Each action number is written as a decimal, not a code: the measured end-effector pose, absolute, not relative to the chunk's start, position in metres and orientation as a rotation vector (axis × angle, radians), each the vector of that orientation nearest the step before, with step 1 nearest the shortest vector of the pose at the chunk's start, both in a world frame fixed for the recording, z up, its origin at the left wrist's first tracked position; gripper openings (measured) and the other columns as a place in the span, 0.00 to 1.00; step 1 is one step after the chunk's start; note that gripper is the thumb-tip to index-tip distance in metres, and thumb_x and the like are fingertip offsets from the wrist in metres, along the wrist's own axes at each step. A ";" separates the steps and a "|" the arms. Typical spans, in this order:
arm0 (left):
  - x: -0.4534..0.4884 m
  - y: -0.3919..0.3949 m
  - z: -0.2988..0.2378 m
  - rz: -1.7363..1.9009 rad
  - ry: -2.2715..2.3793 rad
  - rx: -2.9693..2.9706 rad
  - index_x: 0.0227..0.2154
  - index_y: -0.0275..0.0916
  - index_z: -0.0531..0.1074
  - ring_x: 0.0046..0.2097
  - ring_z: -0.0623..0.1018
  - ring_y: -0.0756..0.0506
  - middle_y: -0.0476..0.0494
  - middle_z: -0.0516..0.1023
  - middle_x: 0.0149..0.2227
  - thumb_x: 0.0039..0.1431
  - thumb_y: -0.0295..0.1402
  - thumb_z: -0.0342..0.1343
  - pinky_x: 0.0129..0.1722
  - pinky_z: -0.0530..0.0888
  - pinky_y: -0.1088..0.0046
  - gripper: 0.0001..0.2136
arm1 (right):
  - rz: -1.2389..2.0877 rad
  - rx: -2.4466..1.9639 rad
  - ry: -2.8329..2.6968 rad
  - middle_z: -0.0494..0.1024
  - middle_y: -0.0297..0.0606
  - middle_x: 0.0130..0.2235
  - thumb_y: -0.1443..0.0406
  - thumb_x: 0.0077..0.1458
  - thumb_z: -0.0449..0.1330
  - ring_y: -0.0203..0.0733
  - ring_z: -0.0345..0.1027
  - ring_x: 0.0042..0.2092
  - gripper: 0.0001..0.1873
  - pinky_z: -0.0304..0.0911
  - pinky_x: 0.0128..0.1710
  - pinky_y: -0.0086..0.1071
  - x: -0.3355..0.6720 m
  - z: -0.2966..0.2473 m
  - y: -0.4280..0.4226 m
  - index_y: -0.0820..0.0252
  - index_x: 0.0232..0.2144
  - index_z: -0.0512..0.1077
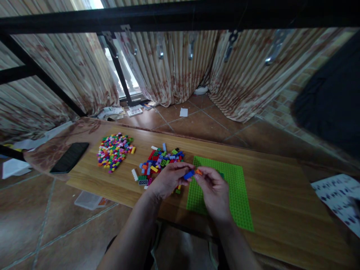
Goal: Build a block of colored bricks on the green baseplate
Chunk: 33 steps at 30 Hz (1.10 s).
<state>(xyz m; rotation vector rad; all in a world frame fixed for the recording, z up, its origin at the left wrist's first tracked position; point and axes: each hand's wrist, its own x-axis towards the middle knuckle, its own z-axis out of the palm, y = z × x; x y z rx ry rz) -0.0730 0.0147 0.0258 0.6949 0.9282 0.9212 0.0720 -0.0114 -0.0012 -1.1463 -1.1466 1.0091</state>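
My left hand (168,180) is closed in a pinch on a blue brick (189,174). My right hand (215,189) is closed in a pinch on a small orange brick (199,172) that meets the blue one. Both hands hover over the left edge of a green baseplate (236,187) lying on the wooden table (281,195). A pile of larger mixed-colour bricks (160,161) lies just left of my hands. Farther left sits a heap of tiny multicoloured bricks (114,150).
A black phone (70,156) lies at the table's left end. A printed sheet (337,198) sits at the right. A clear plastic lid (88,200) is on the tiled floor under the table. Curtains and a black metal frame (180,17) stand beyond.
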 end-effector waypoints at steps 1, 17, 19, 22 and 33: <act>-0.072 0.015 0.026 0.933 0.944 0.701 0.36 0.32 0.78 0.26 0.73 0.54 0.44 0.77 0.29 0.47 0.37 0.67 0.25 0.68 0.81 0.15 | 1.017 -1.156 -1.101 0.77 0.35 0.33 0.59 0.51 0.64 0.37 0.70 0.34 0.10 0.68 0.35 0.32 0.072 -0.001 -0.011 0.58 0.35 0.74; -0.056 0.012 0.027 1.053 0.962 0.613 0.34 0.31 0.76 0.30 0.76 0.52 0.42 0.79 0.31 0.51 0.38 0.65 0.33 0.73 0.77 0.13 | 0.990 -1.135 -0.589 0.79 0.32 0.30 0.63 0.45 0.69 0.32 0.72 0.28 0.12 0.68 0.26 0.26 0.153 0.009 0.001 0.56 0.36 0.77; -0.051 0.011 0.026 1.031 0.963 0.627 0.33 0.31 0.76 0.31 0.76 0.52 0.42 0.79 0.31 0.50 0.39 0.65 0.33 0.73 0.77 0.14 | 1.012 -1.129 -0.588 0.79 0.32 0.31 0.63 0.46 0.69 0.33 0.72 0.28 0.13 0.68 0.27 0.27 0.155 0.009 0.001 0.56 0.36 0.77; -0.046 0.011 0.025 0.990 0.964 0.645 0.33 0.32 0.76 0.31 0.76 0.52 0.44 0.78 0.31 0.48 0.37 0.67 0.33 0.73 0.77 0.14 | 1.040 -1.133 -0.569 0.79 0.32 0.31 0.63 0.44 0.69 0.33 0.72 0.29 0.13 0.68 0.28 0.27 0.156 0.008 0.001 0.56 0.36 0.77; -0.031 0.012 0.018 0.818 1.217 0.964 0.23 0.36 0.70 0.26 0.72 0.53 0.51 0.71 0.24 0.53 0.39 0.57 0.24 0.68 0.78 0.11 | 1.007 -1.442 -1.080 0.80 0.37 0.35 0.57 0.49 0.64 0.39 0.71 0.33 0.17 0.68 0.37 0.38 0.154 -0.010 -0.003 0.56 0.41 0.78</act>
